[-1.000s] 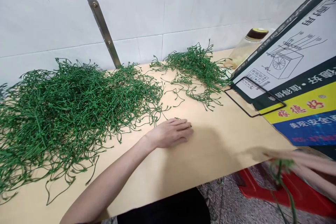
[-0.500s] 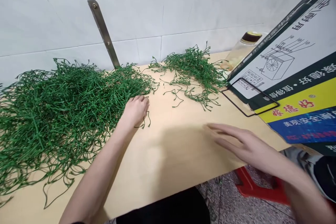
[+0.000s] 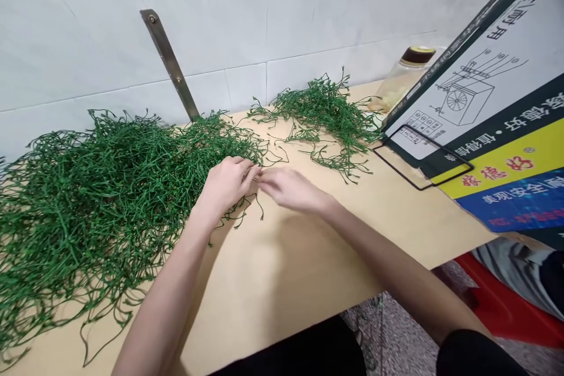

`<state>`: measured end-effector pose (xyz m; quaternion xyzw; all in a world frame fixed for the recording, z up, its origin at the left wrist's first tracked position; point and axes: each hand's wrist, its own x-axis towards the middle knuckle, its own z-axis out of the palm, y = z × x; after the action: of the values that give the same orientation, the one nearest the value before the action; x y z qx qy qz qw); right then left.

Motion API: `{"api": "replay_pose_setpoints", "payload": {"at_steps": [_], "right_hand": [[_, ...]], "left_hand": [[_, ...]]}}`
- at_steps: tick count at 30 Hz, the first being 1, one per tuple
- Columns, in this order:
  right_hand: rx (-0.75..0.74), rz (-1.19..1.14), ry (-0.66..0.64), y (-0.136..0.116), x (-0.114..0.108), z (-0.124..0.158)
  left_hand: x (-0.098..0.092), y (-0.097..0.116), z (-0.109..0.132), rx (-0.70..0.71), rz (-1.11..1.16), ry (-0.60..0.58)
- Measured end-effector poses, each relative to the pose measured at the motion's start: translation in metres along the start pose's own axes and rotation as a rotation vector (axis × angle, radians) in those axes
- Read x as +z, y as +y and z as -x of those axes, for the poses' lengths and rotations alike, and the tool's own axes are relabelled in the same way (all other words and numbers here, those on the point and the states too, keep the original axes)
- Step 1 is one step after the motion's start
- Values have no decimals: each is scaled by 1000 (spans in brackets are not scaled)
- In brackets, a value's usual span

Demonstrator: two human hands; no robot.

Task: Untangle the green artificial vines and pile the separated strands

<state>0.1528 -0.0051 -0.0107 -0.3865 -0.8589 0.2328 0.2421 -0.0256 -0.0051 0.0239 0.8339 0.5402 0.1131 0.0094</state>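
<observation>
A large tangled heap of green artificial plant stems [image 3: 110, 188] covers the left of the table. At its right edge my left hand [image 3: 231, 179] is closed, with thin green stems poking out below its fingers. My right hand [image 3: 293, 189] meets it there, thumb and fingers pinched together at the left fingertips. What lies between the right fingertips is too small and covered to make out. A smaller pile of the same green stems [image 3: 326, 108] lies further back, right of both hands.
The pale tabletop [image 3: 247, 305] ends at a front edge near my body. A printed cardboard box [image 3: 476, 129] with a black wire loop [image 3: 423, 185] stands at right. Behind it is a clear jar [image 3: 399, 85]. A metal bracket [image 3: 170, 64] rises against the tiled wall. A red stool [image 3: 506, 311] stands below.
My right hand has swung left from over the bare table to meet my left hand, its fingers now pinched. My left hand stays near the heap's edge, with stems below it.
</observation>
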Motion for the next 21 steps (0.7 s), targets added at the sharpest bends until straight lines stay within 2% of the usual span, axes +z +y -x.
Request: {"api": "replay_pose_setpoints", "payload": {"at_steps": [1, 3, 5, 7, 8, 10, 13, 17, 19, 21], "right_hand": [[89, 64, 54, 6, -8, 3], [328, 406, 150, 23, -22, 11], [507, 681, 130, 41, -33, 19], [603, 765, 94, 56, -41, 26], [615, 772, 87, 62, -46, 28], [609, 716, 161, 70, -59, 31], [568, 573, 454, 73, -88, 29], [421, 337, 845, 61, -128, 22], [353, 237, 966, 48, -139, 22], [283, 155, 995, 36, -145, 23]], "left_hand": [[1, 1, 0, 5, -5, 7], [5, 5, -1, 31, -7, 2], [13, 8, -2, 105, 9, -25], [24, 11, -2, 237, 51, -89], [30, 11, -2, 306, 76, -128], [41, 9, -2, 309, 79, -169], [48, 2, 0, 174, -31, -213], [42, -6, -1, 84, -107, -188], [37, -6, -2, 79, -97, -177], [32, -5, -3, 79, -62, -165]]}}
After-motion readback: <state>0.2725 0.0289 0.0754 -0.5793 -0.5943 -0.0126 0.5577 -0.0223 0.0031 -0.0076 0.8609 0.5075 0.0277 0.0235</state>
